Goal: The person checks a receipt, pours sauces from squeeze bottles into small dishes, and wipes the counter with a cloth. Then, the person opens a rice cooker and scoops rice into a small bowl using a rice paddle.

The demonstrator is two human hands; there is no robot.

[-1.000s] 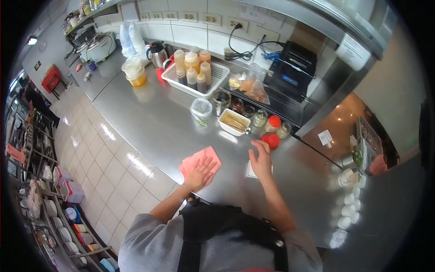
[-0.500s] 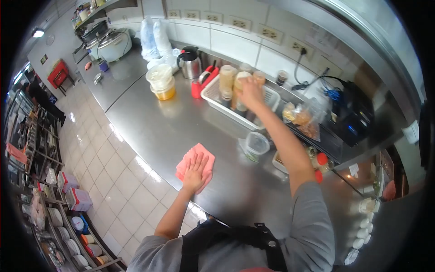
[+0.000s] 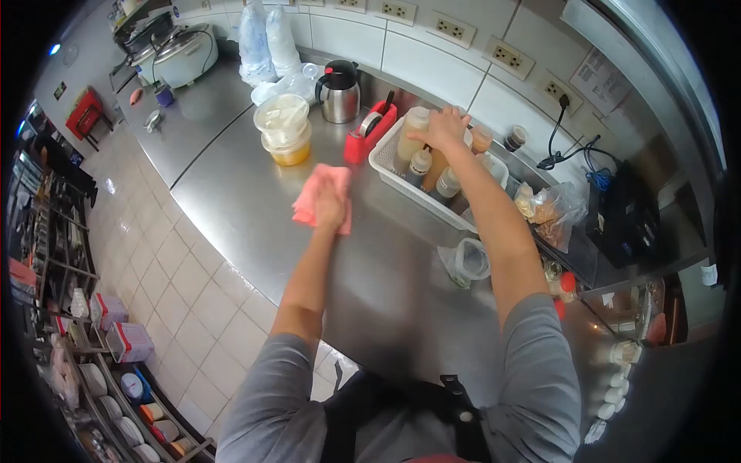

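Pressed down on a folded pink cloth point(image 3: 307, 202), my left hand point(image 3: 332, 207) is on the steel counter point(image 3: 378, 282). Its fingers are a little blurred but look held together on the cloth. My right hand point(image 3: 445, 130) reaches into a white plastic basket point(image 3: 421, 198), its fingers closed around the top of a squeeze bottle point(image 3: 436, 166) that it partly hides. Beside that bottle stand a pale squeeze bottle point(image 3: 411, 140) and smaller ones with dark contents point(image 3: 419, 166). Left of the basket is a red tape dispenser point(image 3: 359, 143).
Stacked lidded tubs point(image 3: 284, 135) and a steel jug point(image 3: 340, 96) stand beyond the cloth. A clear plastic cup point(image 3: 471, 260) lies near my right forearm. Bagged food point(image 3: 552, 220) and a black device point(image 3: 629, 208) are at right. A person point(image 3: 65, 166) stands far left.
My left hand has slid the pink cloth forward along the counter, toward the stacked tubs. My right hand stays at the bottles in the basket. The camera view has shifted.
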